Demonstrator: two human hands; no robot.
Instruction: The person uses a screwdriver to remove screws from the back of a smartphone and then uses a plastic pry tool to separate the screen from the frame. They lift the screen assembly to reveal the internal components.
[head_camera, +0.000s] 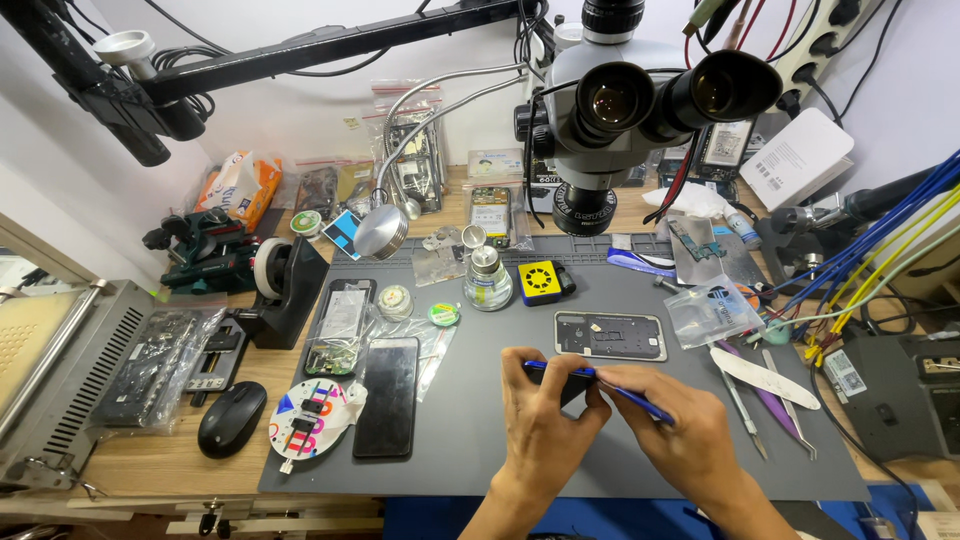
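Observation:
My left hand (540, 425) grips a small dark phone part (572, 382) just above the grey work mat (470, 440). My right hand (675, 435) holds a blue-handled tool (640, 402), its shaft lying across the top of that part. Both hands meet near the mat's front middle. Behind them lies an opened phone frame (610, 335), face up. The fingers hide most of the dark part.
A stereo microscope (630, 110) hangs over the mat's back. A black phone (388, 395), a glass bottle (487, 280), a yellow-black square tool (540, 282), tweezers (742, 410) and plastic bags (712, 312) lie around. A mouse (231, 418) and tape dispenser (285, 285) sit left; cables (880, 270) trail right.

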